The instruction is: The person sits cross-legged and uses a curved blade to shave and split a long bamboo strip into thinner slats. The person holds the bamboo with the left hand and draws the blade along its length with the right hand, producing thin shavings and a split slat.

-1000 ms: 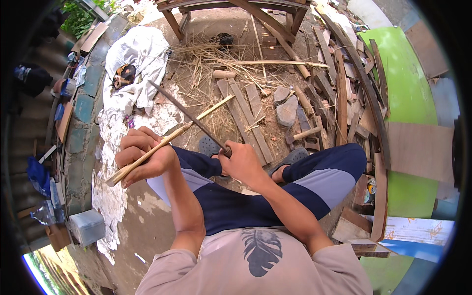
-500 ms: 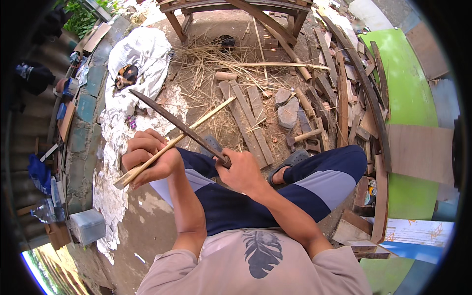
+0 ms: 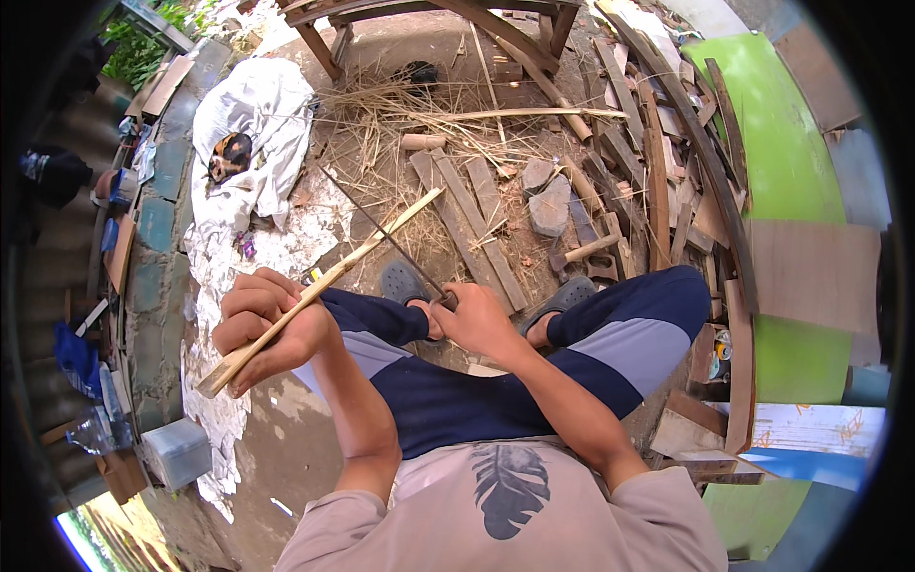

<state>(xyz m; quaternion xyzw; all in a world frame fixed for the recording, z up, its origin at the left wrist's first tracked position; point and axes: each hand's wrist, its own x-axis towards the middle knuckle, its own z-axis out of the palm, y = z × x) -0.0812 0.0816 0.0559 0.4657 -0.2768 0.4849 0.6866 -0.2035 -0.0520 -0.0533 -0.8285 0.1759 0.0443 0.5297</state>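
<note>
Now blade [image 3: 410, 257] edge-on, farther along stick [image 3: 329, 278]

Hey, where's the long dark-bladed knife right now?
In the head view, the knife is just left of centre, gripped in the right hand and slanting up and left across the pale split stick in the left hand.

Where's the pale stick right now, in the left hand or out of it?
In: the pale stick lies across the left hand, with fingers curled beside it and both ends sticking out past the hand.
</note>
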